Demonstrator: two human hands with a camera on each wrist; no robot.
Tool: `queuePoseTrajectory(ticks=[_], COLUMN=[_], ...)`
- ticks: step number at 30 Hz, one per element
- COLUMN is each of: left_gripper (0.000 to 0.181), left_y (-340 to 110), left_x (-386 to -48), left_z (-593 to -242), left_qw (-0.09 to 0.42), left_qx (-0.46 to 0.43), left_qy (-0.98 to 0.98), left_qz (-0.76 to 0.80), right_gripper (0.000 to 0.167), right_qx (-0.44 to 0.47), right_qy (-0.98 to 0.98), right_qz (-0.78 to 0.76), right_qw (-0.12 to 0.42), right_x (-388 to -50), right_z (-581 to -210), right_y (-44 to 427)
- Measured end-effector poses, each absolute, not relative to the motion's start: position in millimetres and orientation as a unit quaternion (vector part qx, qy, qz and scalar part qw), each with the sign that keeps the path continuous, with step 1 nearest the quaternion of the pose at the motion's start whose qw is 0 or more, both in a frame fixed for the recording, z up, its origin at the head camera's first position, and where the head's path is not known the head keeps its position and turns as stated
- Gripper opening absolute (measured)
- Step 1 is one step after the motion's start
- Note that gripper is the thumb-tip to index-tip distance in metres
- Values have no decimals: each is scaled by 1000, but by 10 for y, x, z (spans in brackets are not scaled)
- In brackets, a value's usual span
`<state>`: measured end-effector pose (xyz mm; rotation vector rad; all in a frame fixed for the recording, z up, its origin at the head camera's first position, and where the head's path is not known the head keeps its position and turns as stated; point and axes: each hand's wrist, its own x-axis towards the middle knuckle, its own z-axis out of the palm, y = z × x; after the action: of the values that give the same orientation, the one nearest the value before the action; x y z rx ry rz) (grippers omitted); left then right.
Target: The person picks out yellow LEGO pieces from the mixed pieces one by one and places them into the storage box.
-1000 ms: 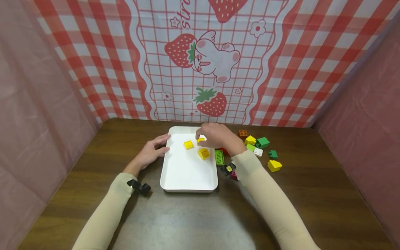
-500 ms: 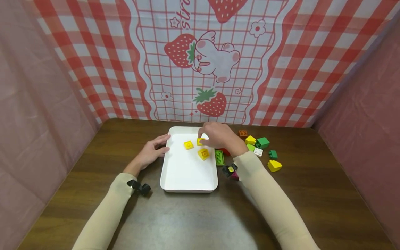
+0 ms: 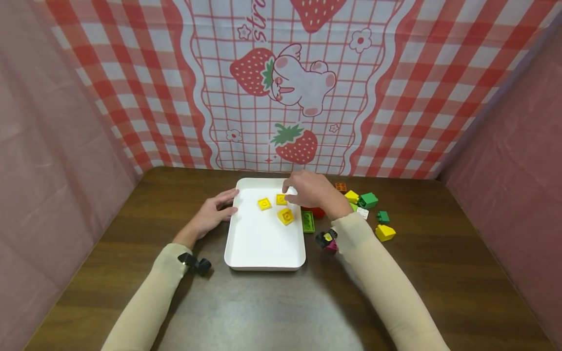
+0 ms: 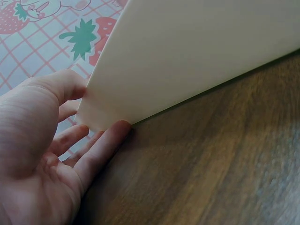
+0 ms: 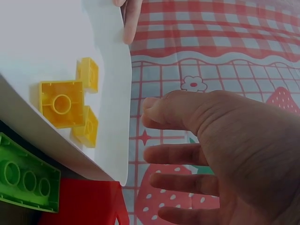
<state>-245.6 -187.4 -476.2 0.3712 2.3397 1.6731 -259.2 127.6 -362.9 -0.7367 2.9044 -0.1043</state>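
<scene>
A white tray (image 3: 263, 246) lies on the table, with three yellow bricks inside: one brick (image 3: 264, 204) toward the left, another brick (image 3: 281, 199) near my right fingertips, and a bigger brick (image 3: 286, 216) nearer me. My left hand (image 3: 215, 209) touches the tray's left side with loosely extended fingers; the left wrist view shows its fingertips (image 4: 123, 126) on the tray wall. Over the tray's far right edge hovers my right hand (image 3: 311, 189). Its thumb and fingers are apart and hold nothing, as the right wrist view shows.
Right of the tray lie a light green brick (image 3: 309, 222), a red brick (image 5: 84, 201) and a magenta brick (image 3: 331, 246). Farther right are several loose bricks, including a white one (image 3: 362, 213) and a yellow one (image 3: 385, 232). A checked cloth (image 3: 281, 97) hangs behind the table.
My right hand has drawn back a little to the right, so the brick beneath its fingers shows fully. The left hand and tray stay in place.
</scene>
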Motion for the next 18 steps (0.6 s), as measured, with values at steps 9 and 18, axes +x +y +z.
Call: queuePoseTrajectory(ticks=[9, 18], left_gripper=[65, 66], left_y=[-1884, -1878], left_x=[-2456, -2471], left_z=[-4781, -4769], left_qw=[118, 118], left_qx=[126, 129], left_qy=[806, 801], left_qz=[566, 573], right_gripper=[37, 35], right_qx=[-232, -230], right_qy=[969, 970], right_qz=[-43, -43], right_qw=[75, 65], right_x=[-2604, -2603], right_z=[-3622, -3623], right_y=[1321, 1380])
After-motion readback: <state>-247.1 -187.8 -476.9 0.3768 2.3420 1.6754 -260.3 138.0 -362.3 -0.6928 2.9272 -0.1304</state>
